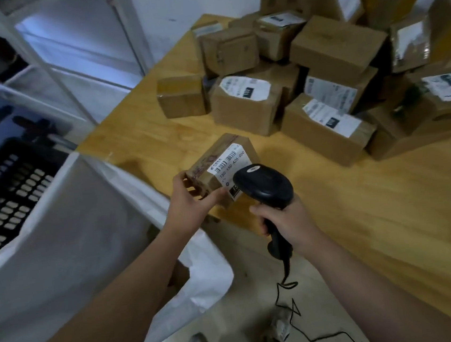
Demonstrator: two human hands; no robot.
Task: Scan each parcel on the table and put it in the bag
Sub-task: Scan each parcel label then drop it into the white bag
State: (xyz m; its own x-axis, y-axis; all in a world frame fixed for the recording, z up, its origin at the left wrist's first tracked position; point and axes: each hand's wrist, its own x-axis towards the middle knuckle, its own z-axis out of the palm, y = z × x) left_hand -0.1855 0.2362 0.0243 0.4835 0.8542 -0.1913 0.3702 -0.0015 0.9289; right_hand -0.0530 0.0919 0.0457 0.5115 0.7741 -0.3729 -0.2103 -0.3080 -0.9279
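Fingers of the left hand point(194, 199) clasp a small brown cardboard parcel point(220, 168) over the wooden surface point(362, 212); the right hand point(285, 220) has its grip wrapped round a black handheld barcode scanner point(265, 186) at the parcel's label.

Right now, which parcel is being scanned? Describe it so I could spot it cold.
Start at the wooden table and go to its near left corner, away from the pile. The small parcel there is gripped by the left hand, with the black scanner in the right hand over its label. It sits alone.
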